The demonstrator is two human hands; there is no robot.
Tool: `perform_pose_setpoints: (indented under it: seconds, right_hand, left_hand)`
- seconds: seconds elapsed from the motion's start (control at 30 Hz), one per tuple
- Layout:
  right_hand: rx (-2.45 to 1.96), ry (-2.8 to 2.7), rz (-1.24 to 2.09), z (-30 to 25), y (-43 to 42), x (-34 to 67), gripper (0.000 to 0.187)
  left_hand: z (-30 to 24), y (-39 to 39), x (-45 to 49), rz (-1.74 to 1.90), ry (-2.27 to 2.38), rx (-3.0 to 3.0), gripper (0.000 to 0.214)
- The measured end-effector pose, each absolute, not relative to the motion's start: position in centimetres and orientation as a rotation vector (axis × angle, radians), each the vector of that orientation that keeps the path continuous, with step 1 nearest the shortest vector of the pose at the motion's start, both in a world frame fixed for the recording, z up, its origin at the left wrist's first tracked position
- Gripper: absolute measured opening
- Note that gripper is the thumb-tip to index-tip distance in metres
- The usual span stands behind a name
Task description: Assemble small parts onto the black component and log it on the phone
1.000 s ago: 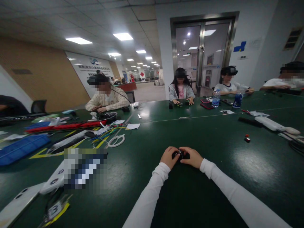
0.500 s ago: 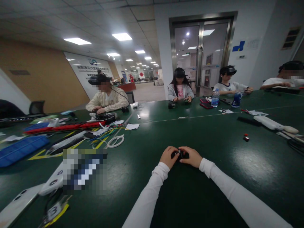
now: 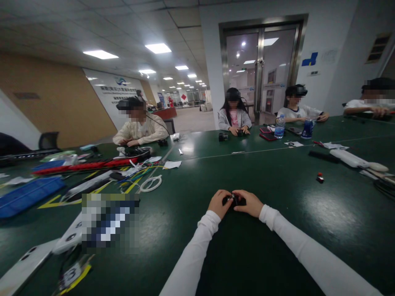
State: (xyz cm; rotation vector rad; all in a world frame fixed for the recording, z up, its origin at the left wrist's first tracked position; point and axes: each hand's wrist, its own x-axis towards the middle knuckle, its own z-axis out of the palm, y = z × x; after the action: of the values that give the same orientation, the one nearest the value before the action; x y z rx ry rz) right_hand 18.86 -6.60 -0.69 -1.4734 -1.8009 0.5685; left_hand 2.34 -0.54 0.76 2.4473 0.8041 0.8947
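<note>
My left hand [image 3: 218,202] and my right hand [image 3: 250,203] meet on the dark green table [image 3: 277,230], fingers curled around a small black object [image 3: 233,201] held between them. A glint of metal shows at its middle; what it is stays too small to make out. Both forearms wear white sleeves and rest stretched out on the table top.
A small red and black part [image 3: 320,177] lies to the right. Cables, a white coil [image 3: 151,183], blue trays [image 3: 27,192] and white devices crowd the left side. Several other people sit at the far edge with bottles [image 3: 279,126] and phones.
My hands stay in the same place on the small black object. The view has shifted only slightly; people at the far side have moved their hands a little.
</note>
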Motion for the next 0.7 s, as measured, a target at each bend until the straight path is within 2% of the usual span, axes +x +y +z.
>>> perform_pose_setpoints:
  seconds: [0.7]
  right_hand:
    - [-1.500,-1.795,0.628,0.27,-7.10,18.70,0.059]
  left_hand:
    - [1.49,-0.92,2.20,0.914,0.869,2.296,0.016]
